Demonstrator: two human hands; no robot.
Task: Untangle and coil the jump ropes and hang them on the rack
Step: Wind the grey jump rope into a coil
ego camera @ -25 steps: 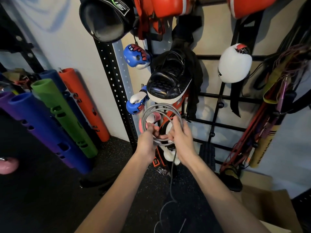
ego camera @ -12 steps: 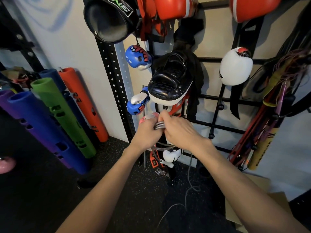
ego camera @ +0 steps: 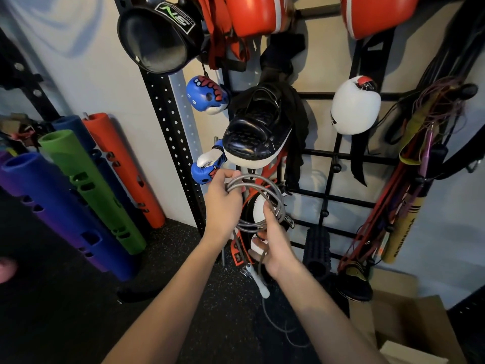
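Now left hand grips glossy grey jump rope coil; right hand pinches lower loops.

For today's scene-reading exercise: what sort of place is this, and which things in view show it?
Probably a boxing or fitness gym's storage corner. Boxing gloves and a black punch mitt hang on a wall rack, coloured training tubes lean against the wall, and the floor is speckled rubber.

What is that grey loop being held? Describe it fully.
A thin grey jump rope, cable-like, wound into several round loops before the rack. The left hand grips the coil's upper left; the right hand holds its lower edge. A pale handle hangs below, and a loose tail trails on the floor.
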